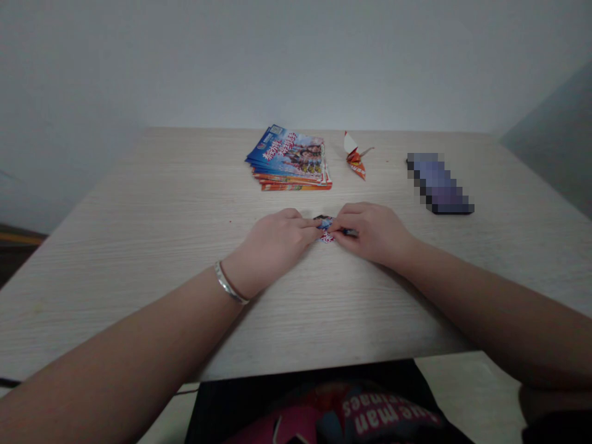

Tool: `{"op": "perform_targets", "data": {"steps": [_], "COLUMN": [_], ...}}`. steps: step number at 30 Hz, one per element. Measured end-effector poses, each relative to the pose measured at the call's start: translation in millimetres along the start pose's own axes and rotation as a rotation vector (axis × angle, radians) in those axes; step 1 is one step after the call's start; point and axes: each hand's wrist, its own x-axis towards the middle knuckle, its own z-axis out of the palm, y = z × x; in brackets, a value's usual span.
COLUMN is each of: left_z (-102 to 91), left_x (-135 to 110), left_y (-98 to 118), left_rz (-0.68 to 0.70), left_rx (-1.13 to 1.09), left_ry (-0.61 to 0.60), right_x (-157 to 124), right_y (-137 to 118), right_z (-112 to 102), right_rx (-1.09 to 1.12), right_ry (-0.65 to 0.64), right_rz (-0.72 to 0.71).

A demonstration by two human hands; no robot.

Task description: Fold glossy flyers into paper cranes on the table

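Note:
A small folded piece of printed paper (327, 236), blue, white and red, lies on the table between my hands. From the left, the fingertips of my left hand (280, 240) press on its edge, and a silver bangle (229, 285) circles that wrist. My right hand (372, 230) pinches the paper's right side between thumb and fingers. Much of the paper is hidden under the fingers, so its exact shape cannot be made out.
Beyond my hands lies a fanned stack of printed leaflets (291, 157). An origami crane (355, 158) of orange and white paper sits to its right. Farther right is a pixelated phone (439, 183). The pale wooden table (152, 203) meets a wall (296, 68) at the back.

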Motion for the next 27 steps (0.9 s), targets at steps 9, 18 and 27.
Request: {"op": "perform_targets", "data": {"steps": [9, 18, 27], "left_z": [-2.3, -1.5, -10.6], "left_x": [1.4, 3.5, 2.7], "left_y": [1.1, 3.3, 0.2], "left_rz": [0.003, 0.046, 0.108], "left_rx": [0.025, 0.017, 0.025], "left_ry": [-0.011, -0.044, -0.123], "right_x": [1.3, -7.8, -7.1], "right_y": [-1.4, -1.3, 10.6], "right_z": [-2.2, -15.6, -18.7], "right_rx": [-0.035, -0.243, -0.216], "right_ry": [-0.033, -0.106, -0.108], "right_rz": [0.008, -0.136, -0.213]}}
